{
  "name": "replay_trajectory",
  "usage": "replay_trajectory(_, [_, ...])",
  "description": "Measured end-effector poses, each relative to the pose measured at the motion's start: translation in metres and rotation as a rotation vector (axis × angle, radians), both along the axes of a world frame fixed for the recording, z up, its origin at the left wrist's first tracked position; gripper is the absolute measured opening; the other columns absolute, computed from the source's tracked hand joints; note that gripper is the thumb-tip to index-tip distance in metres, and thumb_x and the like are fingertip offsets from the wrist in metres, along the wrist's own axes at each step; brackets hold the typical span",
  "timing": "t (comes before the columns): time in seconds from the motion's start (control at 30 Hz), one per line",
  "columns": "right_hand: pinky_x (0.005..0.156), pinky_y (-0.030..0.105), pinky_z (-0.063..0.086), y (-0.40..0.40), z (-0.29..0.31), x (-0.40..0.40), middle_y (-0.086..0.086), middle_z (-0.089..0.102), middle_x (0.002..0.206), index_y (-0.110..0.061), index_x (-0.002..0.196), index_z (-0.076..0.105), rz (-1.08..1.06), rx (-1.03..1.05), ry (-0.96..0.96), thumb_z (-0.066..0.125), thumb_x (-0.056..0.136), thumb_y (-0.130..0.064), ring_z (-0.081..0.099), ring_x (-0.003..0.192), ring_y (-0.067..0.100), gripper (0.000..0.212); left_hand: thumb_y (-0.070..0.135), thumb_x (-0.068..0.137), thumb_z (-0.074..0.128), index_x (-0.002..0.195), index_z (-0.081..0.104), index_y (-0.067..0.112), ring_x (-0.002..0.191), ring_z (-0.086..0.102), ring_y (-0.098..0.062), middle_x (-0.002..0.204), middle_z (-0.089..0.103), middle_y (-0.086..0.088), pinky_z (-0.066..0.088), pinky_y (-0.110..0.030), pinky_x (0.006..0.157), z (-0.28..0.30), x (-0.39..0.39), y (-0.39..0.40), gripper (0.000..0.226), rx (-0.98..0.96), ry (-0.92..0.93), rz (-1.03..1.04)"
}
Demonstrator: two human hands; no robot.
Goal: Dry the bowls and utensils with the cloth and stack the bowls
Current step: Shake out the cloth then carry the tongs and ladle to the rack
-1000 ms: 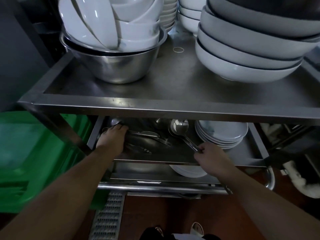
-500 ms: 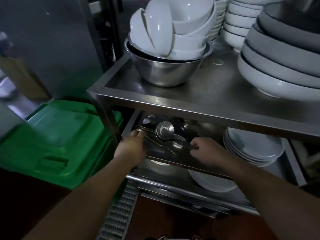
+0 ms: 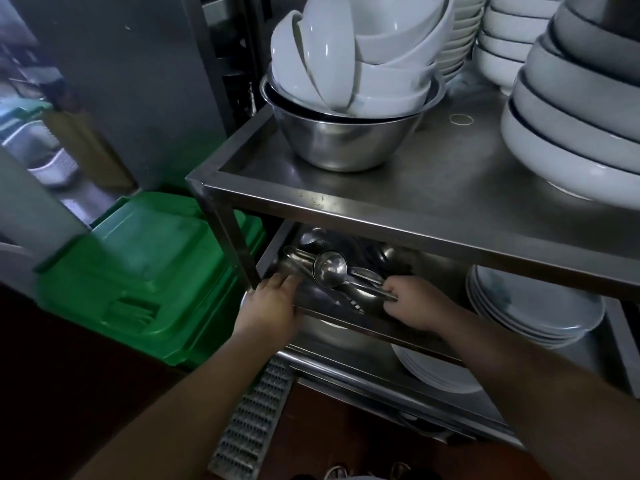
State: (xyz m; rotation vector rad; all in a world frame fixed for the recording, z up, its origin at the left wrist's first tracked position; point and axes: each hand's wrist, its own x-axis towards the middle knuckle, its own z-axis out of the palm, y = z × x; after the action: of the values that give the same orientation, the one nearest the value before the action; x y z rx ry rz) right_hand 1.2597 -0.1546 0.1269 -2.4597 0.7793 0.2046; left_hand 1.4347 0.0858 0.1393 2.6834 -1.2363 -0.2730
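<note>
Metal utensils lie in a steel tray (image 3: 346, 318) on the cart's middle shelf. Among them are a ladle (image 3: 329, 269) and tongs (image 3: 294, 255). My left hand (image 3: 272, 306) reaches over the tray's front left corner, its fingers curled at the near end of the tongs. My right hand (image 3: 412, 304) grips the ladle's handle together with other thin handles. On the top shelf, several white bowls (image 3: 363, 57) are heaped in a steel mixing bowl (image 3: 346, 143). No cloth is in view.
Large white bowls (image 3: 571, 123) are stacked on the top shelf's right, with smaller stacks behind. Plates (image 3: 533, 310) sit right of the tray, more plates (image 3: 433, 374) on the shelf below. A green lidded bin (image 3: 138, 271) stands left of the cart; a floor grate (image 3: 252, 420) lies below.
The view swung left and pulled back, bringing the green bin into sight. The ladle moved left across the tray and both hands drew nearer to each other.
</note>
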Motion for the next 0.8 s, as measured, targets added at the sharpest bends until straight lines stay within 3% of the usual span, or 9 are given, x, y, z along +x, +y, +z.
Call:
replay_trajectory(0.23, [0.071,0.033,0.050,-0.004,-0.010,-0.008,-0.004,0.072,0.096,-0.030,0.104,0.069,-0.022,-0.183,-0.052,0.067,0.091,-0.030,0.068,0.089,0.022,0.013,0.029,0.093,0.061,0.150,0.044,0.030,0.138,0.050,-0.025,0.149,0.053,0.001,0.043,-0.048,0.113,0.001,-0.009,-0.008,0.060,-0.007,0.002,0.013])
replay_trajectory(0.4, [0.075,0.034,0.052,0.002,-0.023,-0.012,-0.002,0.066,0.103,-0.025,0.098,0.066,0.028,-0.335,-0.058,0.068,0.093,-0.033,0.065,0.098,0.025,0.010,0.033,0.094,0.060,0.147,0.046,0.031,0.133,0.052,-0.024,0.142,0.055,0.003,0.045,-0.045,0.111,0.001,-0.017,-0.012,0.055,-0.018,0.005,-0.018])
replay_trajectory(0.8, [0.078,0.034,0.050,0.017,-0.016,-0.022,-0.005,0.064,0.107,-0.028,0.106,0.064,-0.019,-0.422,-0.045,0.067,0.093,-0.031,0.060,0.108,0.022,0.014,0.029,0.094,0.058,0.141,0.050,0.029,0.131,0.053,-0.024,0.140,0.056,0.002,0.043,-0.041,0.108,0.010,-0.030,-0.015,0.047,-0.039,0.005,-0.061])
